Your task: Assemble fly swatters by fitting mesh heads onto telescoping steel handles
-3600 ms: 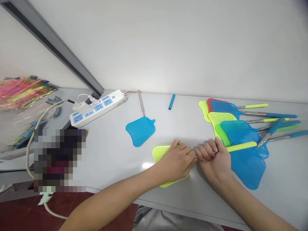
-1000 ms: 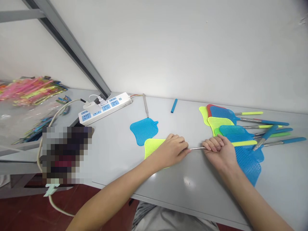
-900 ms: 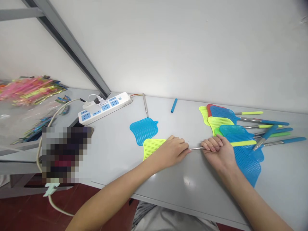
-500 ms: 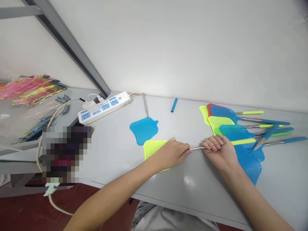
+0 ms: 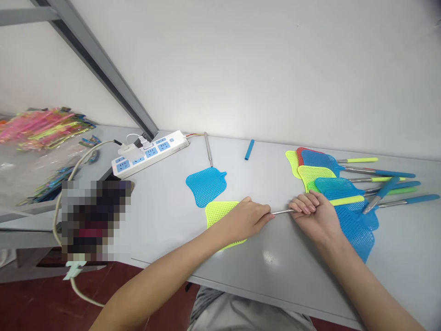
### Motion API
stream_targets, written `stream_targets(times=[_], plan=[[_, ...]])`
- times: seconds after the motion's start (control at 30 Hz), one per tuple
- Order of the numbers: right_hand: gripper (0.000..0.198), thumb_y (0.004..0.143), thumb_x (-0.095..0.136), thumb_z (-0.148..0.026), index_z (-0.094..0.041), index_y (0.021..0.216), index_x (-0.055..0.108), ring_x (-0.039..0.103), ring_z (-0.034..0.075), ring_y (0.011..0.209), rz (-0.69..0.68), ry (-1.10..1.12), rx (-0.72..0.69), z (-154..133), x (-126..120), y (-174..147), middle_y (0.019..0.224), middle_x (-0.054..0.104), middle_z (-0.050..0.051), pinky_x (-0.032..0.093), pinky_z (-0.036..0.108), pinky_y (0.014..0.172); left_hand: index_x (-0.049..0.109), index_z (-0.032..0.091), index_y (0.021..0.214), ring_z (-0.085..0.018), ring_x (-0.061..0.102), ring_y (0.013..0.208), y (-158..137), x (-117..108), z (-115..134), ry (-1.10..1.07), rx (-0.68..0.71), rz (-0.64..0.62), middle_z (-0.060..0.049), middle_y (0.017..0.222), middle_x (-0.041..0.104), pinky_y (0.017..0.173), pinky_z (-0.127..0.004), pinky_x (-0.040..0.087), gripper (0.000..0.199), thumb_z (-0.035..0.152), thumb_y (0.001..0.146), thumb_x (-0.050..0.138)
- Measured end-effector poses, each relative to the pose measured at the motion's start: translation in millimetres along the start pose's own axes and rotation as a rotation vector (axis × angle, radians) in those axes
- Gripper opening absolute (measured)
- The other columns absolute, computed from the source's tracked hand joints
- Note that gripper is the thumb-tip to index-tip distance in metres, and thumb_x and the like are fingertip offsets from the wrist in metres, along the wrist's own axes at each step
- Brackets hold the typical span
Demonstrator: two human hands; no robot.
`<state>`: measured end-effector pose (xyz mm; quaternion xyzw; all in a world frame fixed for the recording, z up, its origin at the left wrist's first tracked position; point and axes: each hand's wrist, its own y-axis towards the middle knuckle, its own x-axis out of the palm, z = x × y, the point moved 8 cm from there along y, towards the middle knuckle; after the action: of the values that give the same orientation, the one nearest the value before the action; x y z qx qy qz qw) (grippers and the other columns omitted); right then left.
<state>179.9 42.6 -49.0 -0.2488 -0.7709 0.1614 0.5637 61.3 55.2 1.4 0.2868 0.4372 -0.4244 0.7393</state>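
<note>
A yellow fly swatter with a metal rod lies across the space between my hands. My left hand is closed round the rod close to the swatter's mesh head and covers part of it. My right hand is closed round the other end, palm turned up, with the yellow handle sticking out to its right. Farther back rest a loose blue mesh head, a bare metal rod whose tip comes close to it, and a blue handle sleeve.
Several fly swatters in blue, yellow, red and green overlap on the table's right side. A white power strip with plugs sits at the back left. Bagged colourful goods lie farther left, and a pale cable hangs down nearby.
Both hands keep their grip on the yellow swatter. Its handle end has shifted very slightly left and up; otherwise almost nothing differs.
</note>
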Motion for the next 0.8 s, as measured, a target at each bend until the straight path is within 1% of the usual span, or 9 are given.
stream_targets(times=[0.47, 0.8], plan=[[0.033, 0.070, 0.041, -0.007, -0.019, 0.053, 0.015, 0.019, 0.007, 0.036, 0.004, -0.013, 0.037, 2.0, 1.8, -2.6, 0.043, 0.014, -0.007, 0.025, 0.021, 0.037, 0.040, 0.017, 0.066, -0.010, 0.048, 0.056, -1.0, 0.4, -1.1, -0.034, -0.014, -0.032, 0.002, 0.062, 0.055, 0.068, -0.026, 0.030, 0.030, 0.030, 0.089, 0.025], [0.033, 0.070, 0.042, -0.007, -0.018, 0.053, 0.016, 0.020, 0.007, 0.036, -0.001, -0.029, 0.049, 3.7, 2.2, -0.9, 0.043, 0.017, -0.007, 0.027, 0.021, 0.038, 0.043, 0.017, 0.071, -0.011, 0.049, 0.059, -1.2, 3.8, -2.7, -0.053, -0.018, -0.039, 0.002, 0.064, 0.055, 0.069, -0.027, 0.030, 0.031, 0.030, 0.089, 0.023]])
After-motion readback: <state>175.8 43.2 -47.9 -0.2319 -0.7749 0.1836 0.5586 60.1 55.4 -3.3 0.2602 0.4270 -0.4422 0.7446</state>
